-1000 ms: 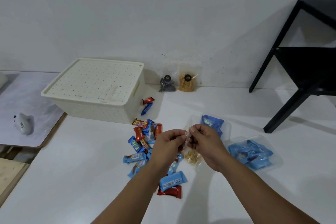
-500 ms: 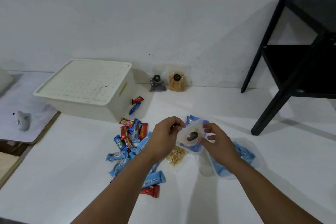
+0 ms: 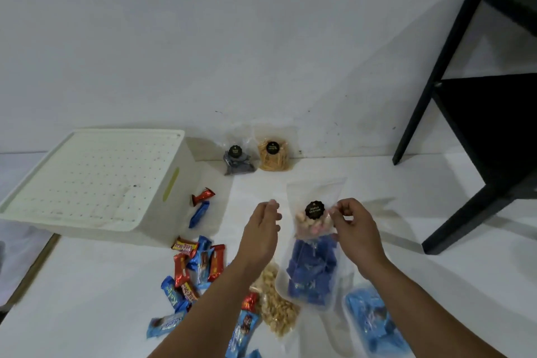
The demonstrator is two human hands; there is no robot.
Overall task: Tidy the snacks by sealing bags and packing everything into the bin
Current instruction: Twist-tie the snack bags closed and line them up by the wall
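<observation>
Snacks [image 3: 197,267] lie loose at seven o'clock and the bin [image 3: 96,180] at ten o'clock has its lid on, so most work is left, while the right hand [image 3: 353,229] pinches a clear bag [image 3: 315,212] and the left hand [image 3: 263,229] hangs open.

One head-worn view looks forward and down, close over the white table [image 3: 87,285], facing the wall [image 3: 232,38].

Both forearms are bare, with no sleeves showing; the left hand [image 3: 263,229] and right hand [image 3: 353,229] wear no gloves, rings or watch
</observation>
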